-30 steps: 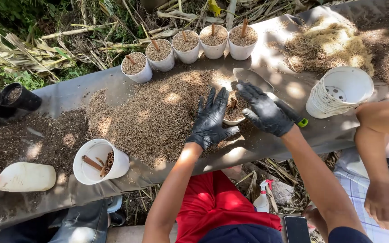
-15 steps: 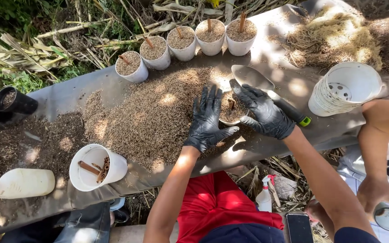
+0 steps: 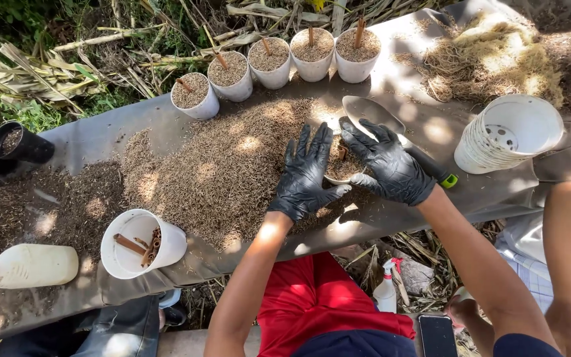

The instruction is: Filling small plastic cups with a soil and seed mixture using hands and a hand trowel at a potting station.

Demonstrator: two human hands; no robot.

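My hands cover most of the small white pot (image 3: pixel 340 173) near the worktop's (image 3: pixel 94 142) front edge; only a sliver of rim and its husk filling show between them. The left hand (image 3: pixel 304 177) and right hand (image 3: pixel 386 165), both in glossy black gloves, cup the pot from either side with fingers spread. Behind them lies a metal trowel (image 3: pixel 371 114) (its handle partly hidden by my wrist). Loose brown husk (image 3: pixel 226 165) is heaped on grey sheeting. Five filled pots (image 3: pixel 272 61) line the far edge, and stacked white pots (image 3: pixel 507 132) lie toward the right edge.
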